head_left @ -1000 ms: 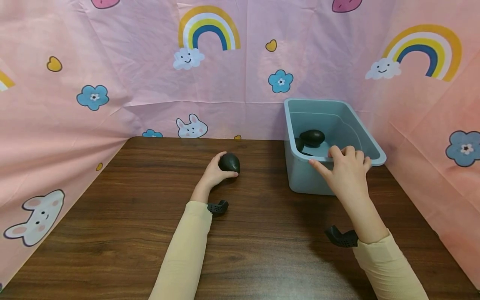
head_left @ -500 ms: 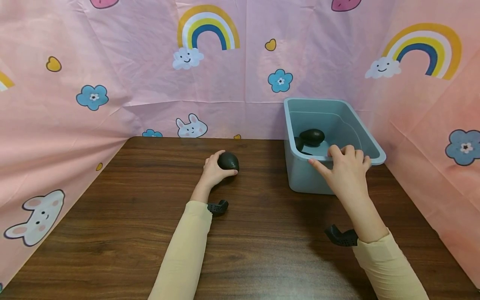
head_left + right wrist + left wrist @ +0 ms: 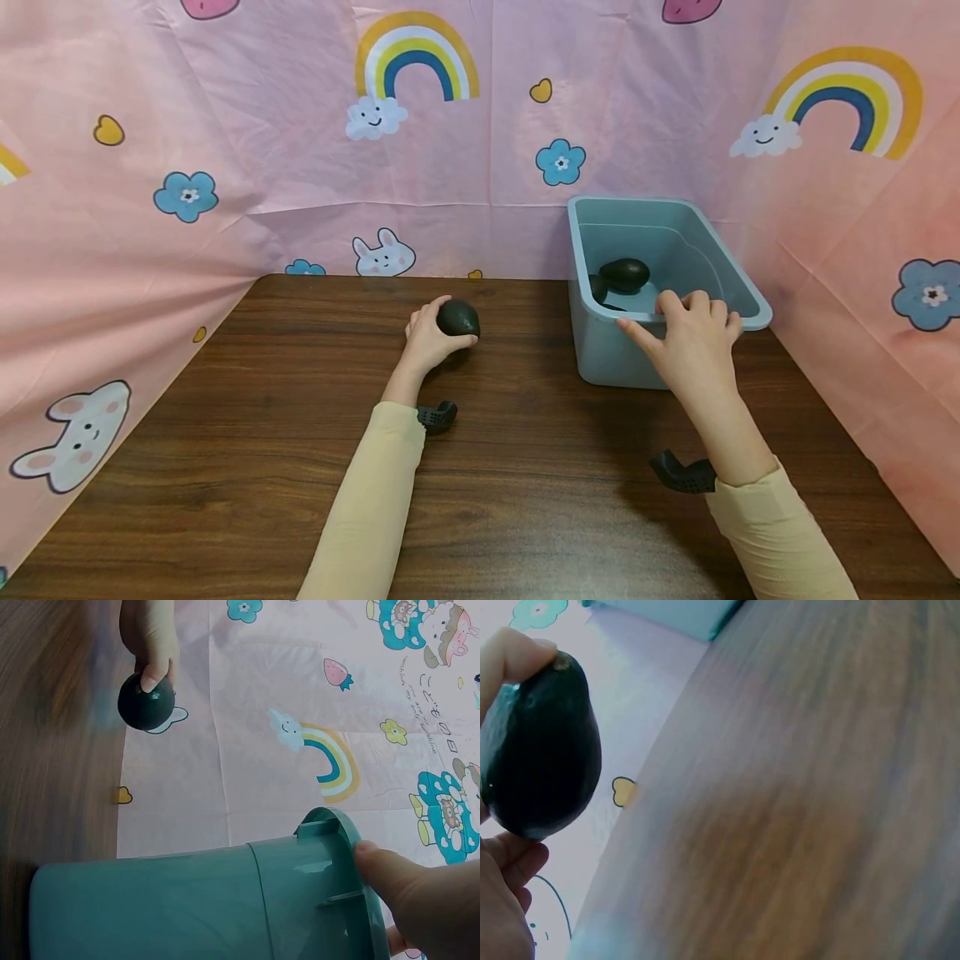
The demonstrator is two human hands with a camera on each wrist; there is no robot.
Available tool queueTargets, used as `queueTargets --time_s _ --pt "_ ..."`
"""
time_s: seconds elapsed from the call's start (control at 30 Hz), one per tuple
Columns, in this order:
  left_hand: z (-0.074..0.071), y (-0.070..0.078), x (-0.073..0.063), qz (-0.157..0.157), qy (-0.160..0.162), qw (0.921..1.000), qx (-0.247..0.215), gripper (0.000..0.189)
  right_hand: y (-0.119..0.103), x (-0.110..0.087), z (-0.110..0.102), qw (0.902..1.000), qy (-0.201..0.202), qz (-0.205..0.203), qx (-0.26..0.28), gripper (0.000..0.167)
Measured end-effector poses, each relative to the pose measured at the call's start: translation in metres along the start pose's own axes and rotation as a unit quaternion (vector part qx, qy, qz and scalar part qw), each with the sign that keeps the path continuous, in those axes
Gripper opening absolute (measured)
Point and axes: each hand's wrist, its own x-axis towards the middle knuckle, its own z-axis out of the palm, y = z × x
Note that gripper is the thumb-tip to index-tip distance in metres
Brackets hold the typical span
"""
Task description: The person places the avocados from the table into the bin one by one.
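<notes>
My left hand (image 3: 432, 337) grips a dark avocado (image 3: 458, 318) between thumb and fingers, left of the bin. In the left wrist view the thumb presses the avocado's (image 3: 544, 754) stem end and the fingertips support its round end. The right wrist view shows the held avocado (image 3: 144, 709) close over the table. My right hand (image 3: 693, 346) pinches the near rim of a blue-grey plastic bin (image 3: 618, 354), thumb outside and fingers curled over the edge. Inside the bin lies an avocado (image 3: 625, 275), with another dark one (image 3: 597, 288) partly hidden by the near left wall.
The bin stands at the back right of the brown wooden table (image 3: 517, 467). A pink patterned cloth (image 3: 300, 167) hangs along the back and both sides. Black camera mounts (image 3: 437, 417) sit on both wrists.
My left hand has risen slightly with the avocado, which shows a little higher in the head view. The right hand and the bin have stayed in place.
</notes>
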Motion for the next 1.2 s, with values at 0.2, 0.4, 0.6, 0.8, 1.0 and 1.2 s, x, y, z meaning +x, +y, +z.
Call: queueTargets --time_s 0.2,0.4,0.6,0.8,1.0,1.2 --pt "-0.004 0.005 0.0 0.008 0.01 0.9999 0.0 0.089 0.0 -0.001 0.0 1.0 -0.001 0.0 0.0 0.054" --pt "-0.008 0.011 0.0 0.013 0.025 0.9996 -0.003 0.088 0.0 0.0 -0.001 1.0 -0.002 0.001 -0.001 0.055" --pt "-0.012 0.019 0.001 0.025 0.036 0.999 0.001 0.088 0.0 -0.001 -0.001 1.0 0.0 0.001 0.0 0.055" --pt "-0.015 0.026 0.0 0.041 0.042 0.9983 0.003 0.088 -0.001 -0.001 -0.001 1.0 0.004 -0.001 -0.001 0.054" --pt "-0.019 0.033 -0.002 0.048 0.043 0.9979 0.006 0.088 -0.001 -0.001 -0.002 1.0 0.002 0.0 -0.002 0.055" --pt "-0.023 0.042 -0.004 0.056 0.038 0.9977 0.009 0.088 -0.001 -0.001 -0.002 1.0 0.003 -0.001 -0.004 0.055"
